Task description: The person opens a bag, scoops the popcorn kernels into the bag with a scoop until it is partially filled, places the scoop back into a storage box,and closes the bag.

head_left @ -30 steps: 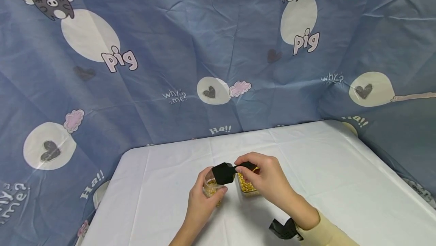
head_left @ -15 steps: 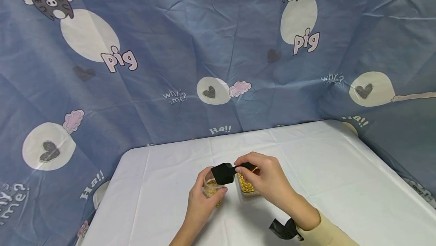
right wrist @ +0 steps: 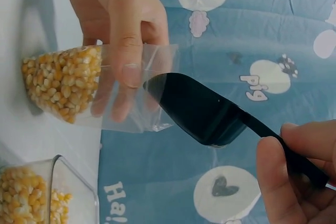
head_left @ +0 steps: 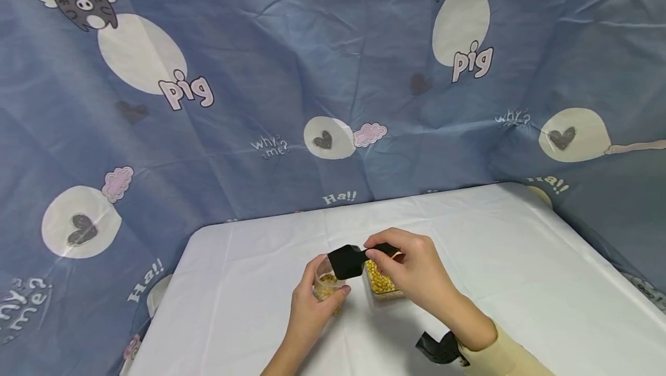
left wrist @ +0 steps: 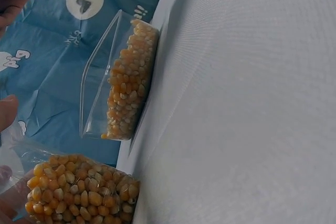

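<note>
My left hand [head_left: 311,301] holds a clear plastic bag [right wrist: 118,66] upright on the table, its lower part filled with yellow corn kernels [right wrist: 63,80]. A thumb lies across the bag near its open mouth in the right wrist view. Pinched by its handle in my right hand [head_left: 413,260] is a black scoop [right wrist: 197,111]. The scoop's tip is at the bag's mouth, tilted, and whether kernels lie in it cannot be seen. Just right of the bag stands a clear box [left wrist: 100,85] of corn kernels, partly behind my right hand in the head view.
A white cloth covers the table [head_left: 250,283]. Behind it hangs a blue patterned curtain [head_left: 234,104]. A black strap-like piece [head_left: 439,348] sits at my right wrist, beside the beige sleeve [head_left: 502,353].
My right hand and the scoop have risen slightly over the bag's mouth. The head view has shifted a little. The left hand keeps its hold on the bag.
</note>
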A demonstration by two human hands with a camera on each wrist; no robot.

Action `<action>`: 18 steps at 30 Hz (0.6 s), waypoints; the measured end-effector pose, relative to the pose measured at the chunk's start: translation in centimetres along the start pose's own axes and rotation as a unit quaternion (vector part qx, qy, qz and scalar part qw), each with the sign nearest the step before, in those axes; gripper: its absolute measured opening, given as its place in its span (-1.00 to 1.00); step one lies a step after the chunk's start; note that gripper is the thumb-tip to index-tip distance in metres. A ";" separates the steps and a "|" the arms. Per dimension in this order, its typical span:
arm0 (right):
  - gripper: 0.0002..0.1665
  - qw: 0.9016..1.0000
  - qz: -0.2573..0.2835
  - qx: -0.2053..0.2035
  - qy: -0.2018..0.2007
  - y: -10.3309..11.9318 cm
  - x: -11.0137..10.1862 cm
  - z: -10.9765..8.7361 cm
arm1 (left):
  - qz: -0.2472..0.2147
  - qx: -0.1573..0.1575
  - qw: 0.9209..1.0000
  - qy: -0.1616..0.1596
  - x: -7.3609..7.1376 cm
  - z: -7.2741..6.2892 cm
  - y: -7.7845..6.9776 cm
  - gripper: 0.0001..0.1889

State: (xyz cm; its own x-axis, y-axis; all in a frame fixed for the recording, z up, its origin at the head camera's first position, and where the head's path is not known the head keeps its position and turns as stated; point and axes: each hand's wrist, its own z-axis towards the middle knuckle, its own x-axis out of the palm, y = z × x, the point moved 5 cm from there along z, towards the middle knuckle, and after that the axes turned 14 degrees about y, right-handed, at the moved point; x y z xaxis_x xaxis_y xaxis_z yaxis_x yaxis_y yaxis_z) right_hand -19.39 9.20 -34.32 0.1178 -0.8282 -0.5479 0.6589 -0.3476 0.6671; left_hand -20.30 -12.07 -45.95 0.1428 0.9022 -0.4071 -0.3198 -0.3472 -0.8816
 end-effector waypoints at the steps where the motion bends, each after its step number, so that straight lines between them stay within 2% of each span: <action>1: -0.84 1.000 0.003 0.003 -0.002 0.0 -0.1 0.0 | -0.001 -0.003 1.000 0.001 0.1 0.0 0.0 -0.23; 6: -0.81 0.999 0.029 0.026 0.001 -0.1 -0.1 0.1 | 0.005 -0.011 1.000 -0.013 -0.1 -0.3 0.1 -0.22; 9: -0.82 0.999 0.023 0.037 0.001 -0.1 -0.4 0.1 | 0.002 -0.008 1.000 -0.010 -0.1 -0.3 0.1 -0.22; 14: -0.81 0.999 0.009 0.044 -0.013 0.4 -1.8 0.2 | -0.002 0.005 1.000 -0.001 0.1 0.0 -0.1 -0.24; 18: -0.81 0.997 0.015 0.066 -0.025 0.7 -3.2 -0.2 | -0.005 0.008 1.000 0.002 0.3 0.1 -0.3 -0.23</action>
State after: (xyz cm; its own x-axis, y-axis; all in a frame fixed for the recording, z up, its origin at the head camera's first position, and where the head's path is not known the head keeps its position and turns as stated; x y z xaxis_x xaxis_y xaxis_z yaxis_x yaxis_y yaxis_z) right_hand -19.17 11.69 -32.18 0.0970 -0.8591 -0.5025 0.5514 -0.3739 0.7458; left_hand -20.28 -11.69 -45.83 0.1495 0.9047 -0.3988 -0.3325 -0.3339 -0.8820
